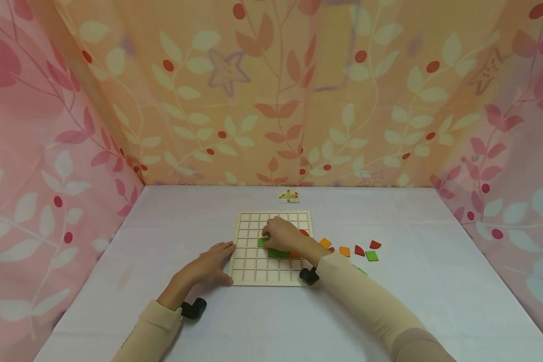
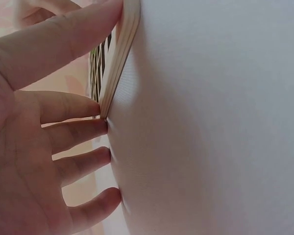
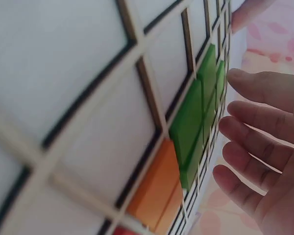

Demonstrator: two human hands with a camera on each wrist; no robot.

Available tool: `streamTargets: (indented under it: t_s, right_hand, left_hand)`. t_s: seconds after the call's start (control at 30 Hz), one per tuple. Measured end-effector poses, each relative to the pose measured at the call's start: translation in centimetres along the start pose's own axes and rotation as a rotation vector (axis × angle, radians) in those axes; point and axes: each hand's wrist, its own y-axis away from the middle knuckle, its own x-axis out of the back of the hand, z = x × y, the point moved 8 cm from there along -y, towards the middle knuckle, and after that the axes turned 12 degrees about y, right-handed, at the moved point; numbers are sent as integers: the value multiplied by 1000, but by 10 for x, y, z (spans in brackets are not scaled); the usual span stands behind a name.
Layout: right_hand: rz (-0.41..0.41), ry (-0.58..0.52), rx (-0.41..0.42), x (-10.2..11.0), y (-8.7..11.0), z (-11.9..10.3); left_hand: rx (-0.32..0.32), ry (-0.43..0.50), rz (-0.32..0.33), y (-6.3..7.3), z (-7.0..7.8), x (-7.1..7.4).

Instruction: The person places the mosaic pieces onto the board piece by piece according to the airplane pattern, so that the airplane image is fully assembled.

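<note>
A light wooden board [image 1: 249,274] with a square grid lies flat on the table. My left hand [image 1: 208,264] rests at its left edge; in the left wrist view the thumb and extended fingertips touch the board's rim [image 2: 122,63] and the cloth. Over the middle of the grid is my right hand [image 1: 284,235], its fingers close to a green square tile [image 1: 262,243]. The right wrist view shows those fingers [image 3: 257,156] loosely extended, holding nothing visible. More green tiles [image 3: 186,122] and orange tiles [image 3: 157,186] sit in grid cells, partly hidden by the hand in the head view.
Right of the board lie loose pieces: orange tiles [image 1: 345,251], red quarter-round pieces [image 1: 375,245] and a green tile [image 1: 372,256]. A small pattern card [image 1: 288,194] lies behind the board. Patterned curtains [image 1: 276,100] enclose the white-covered table [image 1: 185,211].
</note>
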Motion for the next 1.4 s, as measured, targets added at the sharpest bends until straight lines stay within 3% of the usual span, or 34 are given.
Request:
streamTargets:
  t_s: [0.33,0.63,0.77,0.9,1.4]
  right_hand:
    - [77,-140,-48,16,29,27]
    - [123,-158,-98,28,63,59]
    - [111,-188,-160,31,80,75]
    - [99,-185,-229,32,96,90]
    - [152,-126,-306,27,154,139]
  left_hand:
    - [-11,-10,2,3,3,1]
    - [-9,-17,2,2,3,0]
    - [-10,-13,4,2,2,1]
    - [-20,-13,5,2,2,1]
    - [-35,-18,8,2,0,1]
